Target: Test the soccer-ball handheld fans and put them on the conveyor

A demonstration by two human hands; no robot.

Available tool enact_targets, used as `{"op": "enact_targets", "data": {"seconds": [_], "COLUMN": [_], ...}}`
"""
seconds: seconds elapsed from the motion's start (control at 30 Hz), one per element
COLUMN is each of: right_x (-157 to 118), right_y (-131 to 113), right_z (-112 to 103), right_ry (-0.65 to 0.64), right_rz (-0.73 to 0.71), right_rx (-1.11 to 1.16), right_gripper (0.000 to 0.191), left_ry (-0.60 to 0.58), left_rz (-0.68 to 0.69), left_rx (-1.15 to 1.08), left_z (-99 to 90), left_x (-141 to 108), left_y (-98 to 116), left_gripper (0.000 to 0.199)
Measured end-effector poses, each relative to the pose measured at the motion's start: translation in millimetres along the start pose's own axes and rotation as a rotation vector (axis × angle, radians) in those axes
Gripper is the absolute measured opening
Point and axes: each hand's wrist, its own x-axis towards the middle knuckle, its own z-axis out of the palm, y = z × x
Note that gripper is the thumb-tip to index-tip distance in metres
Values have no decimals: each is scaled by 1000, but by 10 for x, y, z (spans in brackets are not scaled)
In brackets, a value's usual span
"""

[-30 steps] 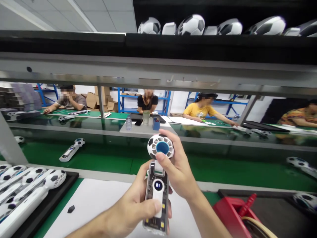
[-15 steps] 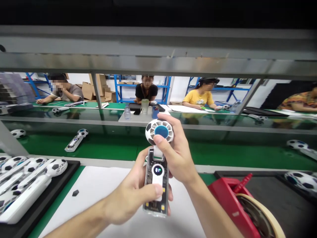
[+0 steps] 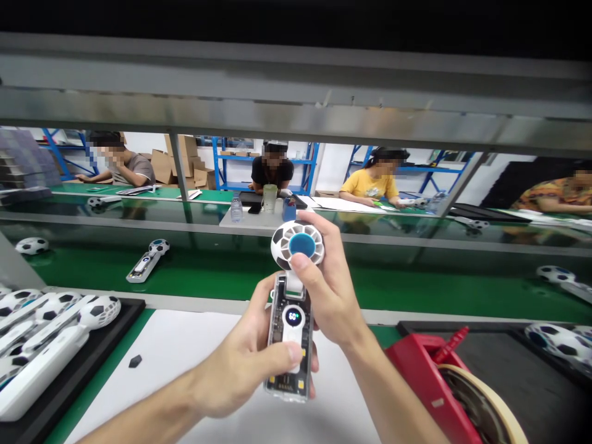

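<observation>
A handheld fan (image 3: 293, 290) with a round football-patterned head and a clear-fronted handle is held upright before me. My left hand (image 3: 245, 357) wraps the handle, its thumb pressed on the white strip below the small round display, which is lit with digits. My right hand (image 3: 330, 283) grips the fan's head from the right, thumb at the blue centre disc and fingers behind. Beneath lies a white sheet (image 3: 194, 330) with a small black pentagon piece (image 3: 135, 361) on its left part.
A black tray (image 3: 132, 308) with several football-patterned fans stands at left. A red tape dispenser (image 3: 420, 382) sits at right, beside another black tray (image 3: 485, 345). Fans lie on the green conveyor belt (image 3: 222, 271) ahead. Several co-workers sit beyond, and a metal beam (image 3: 277, 117) crosses overhead.
The display's digits have changed from about 01 to about 60. On the belt, the nearer clear-handled fan has shifted slightly right. Both hands keep nearly the same grip.
</observation>
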Motion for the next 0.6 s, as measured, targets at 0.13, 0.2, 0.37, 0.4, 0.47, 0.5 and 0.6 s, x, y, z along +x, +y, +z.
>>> {"op": "enact_targets", "data": {"seconds": [0.13,0.2,0.37,0.4,0.47,0.5,0.6], "right_x": [-1,-7,-40,-46,-53,-54,-52], "right_y": [8,17,47,54,67,73,100], "right_z": [3,3,31,41,60,67,78], "right_ry": [-9,-9,-57,-68,-80,-80,-74], "right_rz": [-11,-17,-15,-10,-2,-1,-15], "right_rx": [-10,-28,-114,-126,-133,-131,-107], "right_gripper": [46,47,52,53,54,54,55], "left_ry": [-3,-11,112,153,193,191,225], "left_rz": [8,9,33,48,73,80,107], "left_rx": [-13,-1,-44,-60,-82,-89,-48], "left_z": [-27,-35,-7,3,19,24,16], "left_x": [-2,2,39,43,46,47,65], "left_y": [-15,-19,-19,-16,-8,-2,27], "left_gripper": [72,74,46,40,31,30,30]}}
